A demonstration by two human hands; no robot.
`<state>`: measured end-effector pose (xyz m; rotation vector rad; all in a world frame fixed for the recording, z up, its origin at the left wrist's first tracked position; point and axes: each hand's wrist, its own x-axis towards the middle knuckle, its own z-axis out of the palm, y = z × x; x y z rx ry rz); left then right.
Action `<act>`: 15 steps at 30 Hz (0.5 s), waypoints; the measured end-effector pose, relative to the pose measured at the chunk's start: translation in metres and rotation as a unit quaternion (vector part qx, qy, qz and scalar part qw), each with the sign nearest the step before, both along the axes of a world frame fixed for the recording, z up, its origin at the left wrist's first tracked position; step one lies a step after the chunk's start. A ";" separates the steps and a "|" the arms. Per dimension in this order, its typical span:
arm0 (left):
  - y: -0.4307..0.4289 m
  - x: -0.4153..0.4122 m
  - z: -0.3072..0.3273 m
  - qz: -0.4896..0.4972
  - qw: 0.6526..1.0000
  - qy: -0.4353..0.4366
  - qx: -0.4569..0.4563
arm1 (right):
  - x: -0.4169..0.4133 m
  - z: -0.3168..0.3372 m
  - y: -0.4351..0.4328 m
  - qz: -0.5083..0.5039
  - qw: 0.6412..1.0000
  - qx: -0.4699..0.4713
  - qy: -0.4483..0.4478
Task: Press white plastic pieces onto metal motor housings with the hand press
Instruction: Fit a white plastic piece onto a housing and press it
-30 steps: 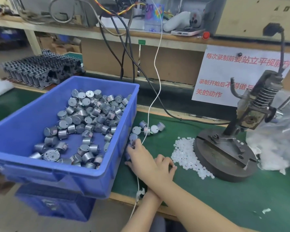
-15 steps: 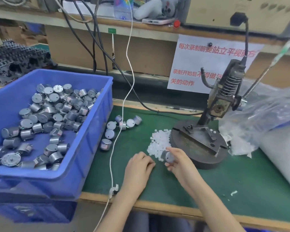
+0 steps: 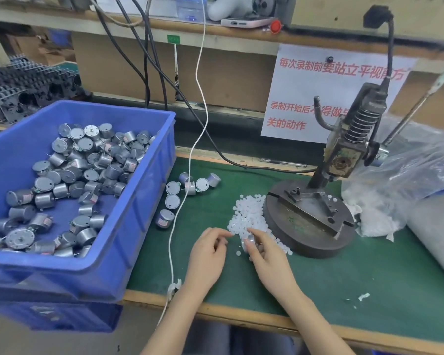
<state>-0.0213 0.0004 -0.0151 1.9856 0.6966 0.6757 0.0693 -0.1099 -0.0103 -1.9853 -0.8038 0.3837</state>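
Observation:
My right hand (image 3: 265,254) grips a silver metal motor housing (image 3: 249,242) just in front of a heap of small white plastic pieces (image 3: 249,213) on the green mat. My left hand (image 3: 208,252) rests beside it, fingertips at the heap's near edge; whether they pinch a piece I cannot tell. The hand press (image 3: 310,216), a round dark base with a spring-loaded head, stands right of the heap. Several loose motor housings (image 3: 172,201) lie on the mat between the heap and the blue bin (image 3: 144,221) full of housings.
A white cable (image 3: 190,160) hangs across the mat to the table's front edge. A clear plastic bag (image 3: 408,180) of white pieces lies right of the press. The press lever (image 3: 415,108) slants up to the right. Dark cables and a paper sign sit behind.
Both hands moved from beside the blue bin rightward to the white heap. My right hand now holds a motor housing. The view has swung right.

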 end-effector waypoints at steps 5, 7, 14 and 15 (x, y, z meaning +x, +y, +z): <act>0.000 0.000 0.000 0.009 1.000 0.000 0.000 | -0.003 -0.001 0.001 0.052 0.995 -0.027 -0.085; 0.000 0.001 -0.002 0.010 1.000 0.004 0.014 | -0.004 -0.003 0.001 0.067 0.992 -0.035 -0.099; 0.000 0.002 -0.002 0.017 0.999 0.014 0.026 | -0.004 -0.004 0.002 0.077 0.990 -0.039 -0.110; 0.000 0.003 -0.002 0.017 0.999 0.016 0.028 | -0.004 -0.004 0.002 0.077 0.990 -0.040 -0.110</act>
